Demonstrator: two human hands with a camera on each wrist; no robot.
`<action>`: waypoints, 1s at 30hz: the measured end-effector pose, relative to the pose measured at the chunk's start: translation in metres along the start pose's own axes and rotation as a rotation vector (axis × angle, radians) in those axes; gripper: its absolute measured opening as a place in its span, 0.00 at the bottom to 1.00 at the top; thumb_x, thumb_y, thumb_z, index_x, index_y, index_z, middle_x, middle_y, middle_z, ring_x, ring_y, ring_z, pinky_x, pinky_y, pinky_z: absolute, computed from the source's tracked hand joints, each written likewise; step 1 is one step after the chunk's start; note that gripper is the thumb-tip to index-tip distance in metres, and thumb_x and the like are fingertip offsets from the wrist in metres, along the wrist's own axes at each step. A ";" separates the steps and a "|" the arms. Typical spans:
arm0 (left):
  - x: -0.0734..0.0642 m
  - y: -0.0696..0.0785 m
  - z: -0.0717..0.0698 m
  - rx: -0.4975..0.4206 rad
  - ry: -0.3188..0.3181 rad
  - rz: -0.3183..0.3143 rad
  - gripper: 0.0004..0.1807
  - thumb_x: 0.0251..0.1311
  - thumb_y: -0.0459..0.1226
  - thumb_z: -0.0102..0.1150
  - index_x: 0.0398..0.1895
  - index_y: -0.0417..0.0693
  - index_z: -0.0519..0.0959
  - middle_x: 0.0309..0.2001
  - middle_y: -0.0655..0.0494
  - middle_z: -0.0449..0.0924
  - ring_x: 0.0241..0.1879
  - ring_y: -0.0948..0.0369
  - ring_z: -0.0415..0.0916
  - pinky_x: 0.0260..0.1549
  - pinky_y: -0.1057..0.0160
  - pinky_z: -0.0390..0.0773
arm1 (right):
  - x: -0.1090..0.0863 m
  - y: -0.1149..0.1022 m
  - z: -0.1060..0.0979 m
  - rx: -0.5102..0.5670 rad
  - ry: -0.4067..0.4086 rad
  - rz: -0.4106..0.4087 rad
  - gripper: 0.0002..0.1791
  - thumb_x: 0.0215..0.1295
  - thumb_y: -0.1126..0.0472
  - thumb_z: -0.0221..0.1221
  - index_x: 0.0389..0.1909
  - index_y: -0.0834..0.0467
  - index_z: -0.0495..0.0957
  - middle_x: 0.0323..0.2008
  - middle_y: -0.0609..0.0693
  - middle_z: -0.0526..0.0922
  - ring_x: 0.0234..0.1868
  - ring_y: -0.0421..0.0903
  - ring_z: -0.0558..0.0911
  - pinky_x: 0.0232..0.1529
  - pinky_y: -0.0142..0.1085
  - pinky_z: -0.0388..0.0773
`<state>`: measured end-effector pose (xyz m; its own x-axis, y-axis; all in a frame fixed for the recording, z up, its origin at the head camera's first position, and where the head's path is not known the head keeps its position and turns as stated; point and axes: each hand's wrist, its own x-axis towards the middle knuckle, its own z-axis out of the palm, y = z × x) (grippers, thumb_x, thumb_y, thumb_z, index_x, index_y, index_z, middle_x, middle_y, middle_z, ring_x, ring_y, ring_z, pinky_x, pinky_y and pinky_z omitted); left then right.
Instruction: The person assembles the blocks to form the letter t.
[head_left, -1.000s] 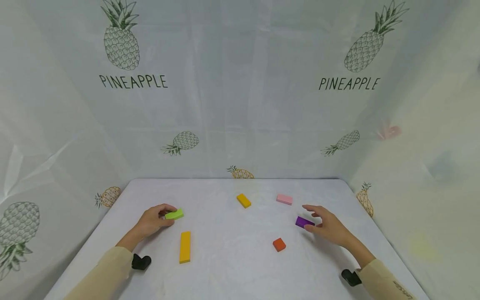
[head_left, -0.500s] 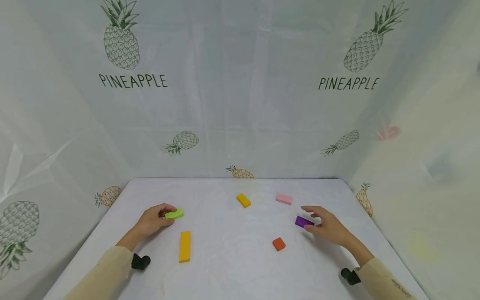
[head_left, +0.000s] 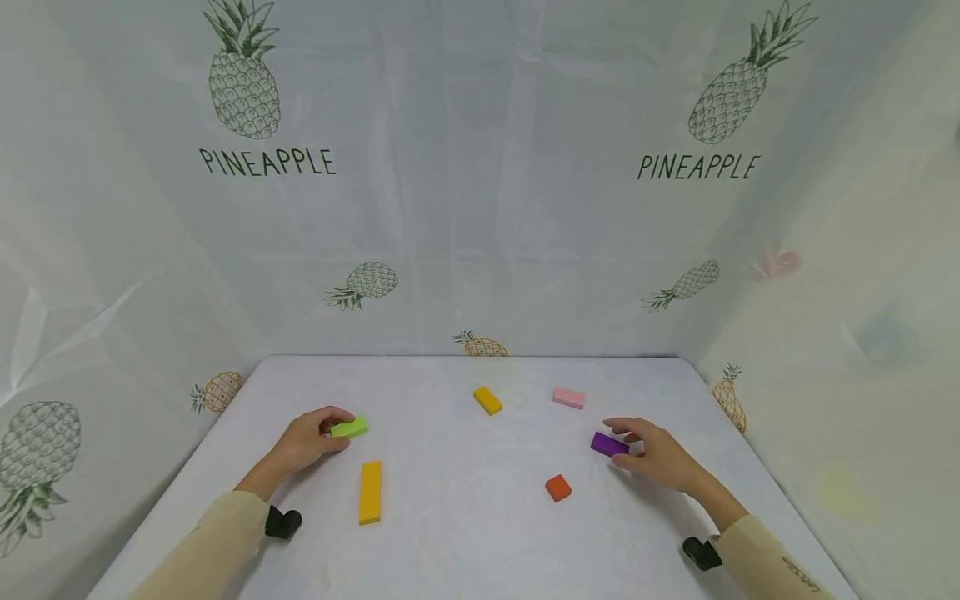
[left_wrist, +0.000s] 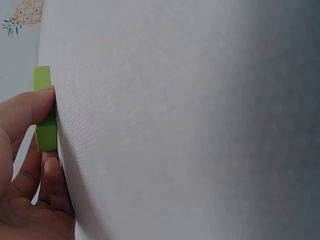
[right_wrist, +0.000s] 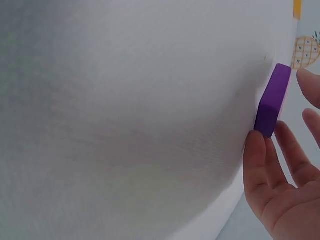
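At the left of the table, my left hand [head_left: 309, 439] holds a lime green block [head_left: 358, 427] between thumb and fingers. The left wrist view has the thumb pressed against the green block [left_wrist: 43, 77], with fingers behind it. On the right, my right hand [head_left: 654, 454] is beside a purple block [head_left: 604, 442] lying on the table. Its thumb tip is right at the block's near end, and the other fingers are spread apart beyond it. In the right wrist view the fingers stay loose around the purple block [right_wrist: 273, 95], with a gap between them and its far side.
A long yellow-orange block [head_left: 371, 493] lies near the left hand. Farther back are a short yellow block [head_left: 487, 401] and a pink block [head_left: 569, 398]. A red-orange block [head_left: 558, 488] sits right of centre. Pineapple-print cloth [head_left: 480, 208] hangs behind the white table [head_left: 465, 467].
The right hand's fingers have lowered slightly toward the purple block and its thumb has shifted a little. The left hand and the blocks stay in place.
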<state>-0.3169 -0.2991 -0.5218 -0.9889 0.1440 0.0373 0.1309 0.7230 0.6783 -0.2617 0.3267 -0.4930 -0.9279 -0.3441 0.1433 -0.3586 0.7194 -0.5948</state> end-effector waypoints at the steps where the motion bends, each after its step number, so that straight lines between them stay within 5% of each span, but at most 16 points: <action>1: 0.000 0.000 0.000 -0.001 -0.001 -0.001 0.21 0.61 0.36 0.77 0.58 0.47 0.84 0.54 0.46 0.84 0.46 0.53 0.73 0.46 0.55 0.77 | 0.000 0.000 0.000 0.002 0.000 0.006 0.32 0.67 0.64 0.72 0.70 0.64 0.75 0.63 0.64 0.81 0.57 0.61 0.82 0.52 0.49 0.88; 11: 0.000 0.003 0.000 0.007 -0.002 -0.008 0.21 0.61 0.36 0.76 0.58 0.46 0.84 0.56 0.44 0.84 0.47 0.53 0.74 0.48 0.53 0.78 | 0.002 -0.002 0.004 0.014 -0.014 0.088 0.27 0.66 0.65 0.72 0.66 0.59 0.80 0.57 0.58 0.84 0.53 0.54 0.82 0.50 0.39 0.86; 30: -0.002 0.003 -0.001 0.006 -0.005 0.008 0.21 0.62 0.36 0.76 0.58 0.46 0.84 0.57 0.44 0.84 0.49 0.52 0.75 0.51 0.51 0.79 | 0.003 0.004 0.006 0.010 -0.041 0.114 0.22 0.66 0.65 0.72 0.61 0.56 0.83 0.57 0.56 0.84 0.54 0.53 0.82 0.54 0.50 0.85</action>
<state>-0.3147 -0.2979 -0.5197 -0.9874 0.1532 0.0386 0.1390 0.7259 0.6736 -0.2655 0.3251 -0.4994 -0.9577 -0.2847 0.0422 -0.2497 0.7490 -0.6137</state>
